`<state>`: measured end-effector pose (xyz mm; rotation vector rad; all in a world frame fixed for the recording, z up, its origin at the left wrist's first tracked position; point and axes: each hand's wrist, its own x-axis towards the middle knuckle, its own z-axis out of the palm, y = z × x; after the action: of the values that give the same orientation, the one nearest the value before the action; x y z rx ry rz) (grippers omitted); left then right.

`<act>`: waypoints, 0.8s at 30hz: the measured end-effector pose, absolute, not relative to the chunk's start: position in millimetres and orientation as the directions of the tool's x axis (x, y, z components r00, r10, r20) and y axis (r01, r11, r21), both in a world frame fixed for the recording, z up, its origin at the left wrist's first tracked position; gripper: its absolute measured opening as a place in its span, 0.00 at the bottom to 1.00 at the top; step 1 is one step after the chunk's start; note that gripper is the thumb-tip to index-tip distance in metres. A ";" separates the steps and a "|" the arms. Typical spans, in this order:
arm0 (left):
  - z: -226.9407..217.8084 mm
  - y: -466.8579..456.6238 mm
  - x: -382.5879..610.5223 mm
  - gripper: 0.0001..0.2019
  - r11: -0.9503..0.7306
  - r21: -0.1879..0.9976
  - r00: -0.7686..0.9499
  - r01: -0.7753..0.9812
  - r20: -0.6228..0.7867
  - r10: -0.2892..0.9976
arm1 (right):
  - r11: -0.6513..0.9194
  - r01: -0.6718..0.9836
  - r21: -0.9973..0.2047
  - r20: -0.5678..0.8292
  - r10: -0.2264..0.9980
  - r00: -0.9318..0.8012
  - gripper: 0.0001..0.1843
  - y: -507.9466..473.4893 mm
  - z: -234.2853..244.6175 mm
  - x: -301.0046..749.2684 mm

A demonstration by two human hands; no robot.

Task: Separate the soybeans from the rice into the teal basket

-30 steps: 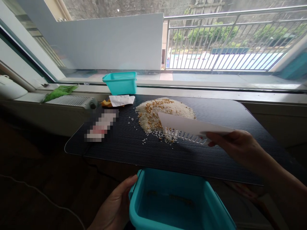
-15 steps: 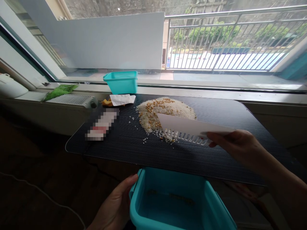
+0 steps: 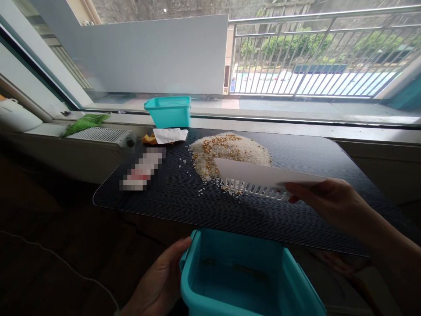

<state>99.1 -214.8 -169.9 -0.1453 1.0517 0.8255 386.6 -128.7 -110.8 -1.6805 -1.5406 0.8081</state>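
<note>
In the head view my right hand (image 3: pixel 320 193) grips one end of a white slotted plastic scoop (image 3: pixel 259 174), thumb on its near side. The scoop is held tilted at the near edge of a heap of white rice-like grains mixed with yellow kernels (image 3: pixel 240 147). It hides part of the heap; whether it touches the grains I cannot tell. At the bottom, my left hand (image 3: pixel 164 272) holds the left rim of a turquoise plastic bin (image 3: pixel 237 245) below the table's front edge. A few kernels show faintly on the bin's dark floor.
The heap lies on a dark table (image 3: pixel 184 202) by a window. A second turquoise bin (image 3: pixel 171 112) stands at the back left, near a white paper (image 3: pixel 169 135) and a blurred-out item (image 3: pixel 143 169). A white cable (image 3: pixel 62 263) runs across the floor.
The scoop has shifted slightly left relative to the heap. My view has moved a little, and both hands keep their hold.
</note>
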 end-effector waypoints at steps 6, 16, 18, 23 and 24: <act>-172.1 -216.1 97.5 0.07 0.707 0.291 0.244 -0.644 -0.798 0.551 | -0.022 0.578 -0.816 0.030 0.996 0.080 0.18 -130.9 -107.2 381.6; -172.3 -215.6 98.2 0.07 0.702 0.289 0.229 -0.651 -0.807 0.544 | -0.015 0.608 -0.794 0.031 0.997 0.066 0.20 -133.7 -107.4 384.8; -172.5 -215.2 98.2 0.07 0.699 0.297 0.222 -0.650 -0.806 0.549 | 0.028 0.600 -0.800 0.045 0.999 0.013 0.21 -132.9 -108.3 380.8; -171.3 -216.0 95.7 0.07 0.696 0.291 0.221 -0.657 -0.808 0.546 | 0.111 0.597 -0.794 0.049 0.992 -0.120 0.22 -131.5 -112.7 374.9; -171.3 -216.2 94.8 0.08 0.697 0.290 0.219 -0.656 -0.810 0.544 | 0.107 0.603 -0.791 0.045 0.992 -0.116 0.22 -132.3 -113.3 376.2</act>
<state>94.8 -216.2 -171.3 -0.1233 1.0640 0.8326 376.2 -132.3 -113.3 -1.5570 -1.7903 0.8347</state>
